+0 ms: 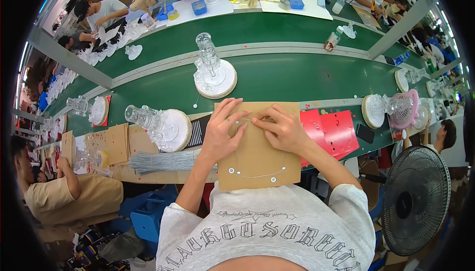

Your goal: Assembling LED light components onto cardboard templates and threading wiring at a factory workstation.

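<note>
A brown cardboard sheet (260, 152) lies in front of me at the bench edge, against my shirt. On its upper part, my left hand (223, 131) rests with thumb and fingertips closed around a thin wire (246, 119). My right hand (281, 128) pinches the same wire a little to the right, fingers bent. Lower on the sheet a pale cord (262, 176) curves between two small white ends. Two round white discs, a left one (231, 170) and a right one (273, 179), lie near it. My fingers partly hide the wire.
Clear plastic assemblies on round white bases stand ahead (213, 75) and left (166, 127). A bundle of grey wires (163, 161) lies left; red sheets (330, 132) and a dark phone (365, 133) lie right. A black fan (416, 201) stands at lower right. Other people work around the green bench.
</note>
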Demonstrator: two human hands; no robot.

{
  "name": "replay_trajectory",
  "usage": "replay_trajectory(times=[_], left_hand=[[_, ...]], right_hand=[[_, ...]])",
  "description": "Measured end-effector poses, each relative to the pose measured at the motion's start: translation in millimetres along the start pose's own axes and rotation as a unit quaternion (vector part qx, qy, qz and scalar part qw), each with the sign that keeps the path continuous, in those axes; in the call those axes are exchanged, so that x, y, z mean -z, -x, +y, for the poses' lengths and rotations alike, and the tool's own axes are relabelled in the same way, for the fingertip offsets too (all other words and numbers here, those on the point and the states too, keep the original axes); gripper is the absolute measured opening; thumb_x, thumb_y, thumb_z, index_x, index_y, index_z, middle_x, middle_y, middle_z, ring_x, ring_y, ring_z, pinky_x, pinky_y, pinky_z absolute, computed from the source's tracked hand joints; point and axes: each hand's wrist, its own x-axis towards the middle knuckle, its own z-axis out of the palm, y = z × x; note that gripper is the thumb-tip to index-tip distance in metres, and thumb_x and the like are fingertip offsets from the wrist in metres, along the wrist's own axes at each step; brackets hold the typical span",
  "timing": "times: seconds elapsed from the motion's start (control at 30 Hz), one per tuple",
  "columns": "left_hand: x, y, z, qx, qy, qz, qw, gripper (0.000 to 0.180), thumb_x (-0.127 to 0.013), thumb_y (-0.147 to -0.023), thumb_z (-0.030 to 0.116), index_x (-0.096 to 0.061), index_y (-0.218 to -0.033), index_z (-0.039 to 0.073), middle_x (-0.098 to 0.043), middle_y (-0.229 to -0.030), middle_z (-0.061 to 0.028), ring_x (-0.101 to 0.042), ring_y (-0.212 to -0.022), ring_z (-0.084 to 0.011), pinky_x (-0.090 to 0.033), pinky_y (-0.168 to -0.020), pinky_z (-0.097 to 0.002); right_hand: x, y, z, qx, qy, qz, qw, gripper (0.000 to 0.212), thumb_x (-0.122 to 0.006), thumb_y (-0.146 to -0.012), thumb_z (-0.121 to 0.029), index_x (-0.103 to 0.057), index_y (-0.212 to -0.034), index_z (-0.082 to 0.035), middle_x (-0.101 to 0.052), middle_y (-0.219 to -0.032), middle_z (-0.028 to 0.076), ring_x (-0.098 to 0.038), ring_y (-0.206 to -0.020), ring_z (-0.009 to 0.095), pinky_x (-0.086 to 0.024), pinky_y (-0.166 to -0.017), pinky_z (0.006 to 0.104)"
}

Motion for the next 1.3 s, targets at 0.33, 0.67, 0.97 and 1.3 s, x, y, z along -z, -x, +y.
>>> replay_trajectory(times=[0.33,0.67,0.97,1.3], left_hand=[[3.1,-8.1,-9.1,0.036,0.07,0.014,0.997,0.038,-0.073,-0.076,-0.003,-0.073,-0.112,0.006,-0.061,-0.139,-0.0124,-0.052,-0.134,-0.0354,-0.041,-0.112,-0.046],[-4.6,-35.5,-26.7,0.087,0.204,0.041,0.974,0.03,-0.065,-0.088,0.003,-0.071,-0.118,0.003,-0.063,-0.137,-0.0115,-0.053,-0.134,-0.029,-0.04,-0.113,-0.0412],[8.2,-1.6,-125.5,0.364,0.4,0.409,0.735,0.025,-0.052,-0.099,0.004,-0.065,-0.119,-0.002,-0.068,-0.117,-0.0108,-0.061,-0.113,-0.0182,-0.043,-0.103,-0.0327],[78.3,49.6,-143.5,0.23,-0.196,0.568,0.765,0.066,-0.076,-0.086,0.013,-0.044,-0.141,-0.004,-0.051,-0.141,-0.0216,-0.046,-0.135,-0.0326,-0.035,-0.114,-0.052]], right_hand=[[-18.2,88.7,90.0,-0.421,-0.372,0.164,0.811,0.052,-0.062,-0.097,-0.016,-0.049,-0.147,-0.005,-0.062,-0.133,0.011,-0.055,-0.128,0.024,-0.045,-0.108,0.0364],[-74.7,171.9,25.4,-0.421,-0.312,0.066,0.849,0.057,-0.068,-0.093,-0.02,-0.05,-0.146,-0.01,-0.065,-0.124,0.012,-0.062,-0.117,0.023,-0.048,-0.104,0.038],[-4.8,166.3,57.0,-0.505,-0.322,0.131,0.79,0.055,-0.07,-0.09,-0.018,-0.054,-0.142,-0.01,-0.067,-0.12,0.011,-0.064,-0.114,0.025,-0.049,-0.1,0.0409],[38.1,-87.4,247.4,-0.156,0.338,-0.236,0.898,0.039,-0.072,-0.084,-0.016,-0.067,-0.123,-0.015,-0.071,-0.104,0.009,-0.069,-0.102,0.028,-0.049,-0.084,0.0486]])
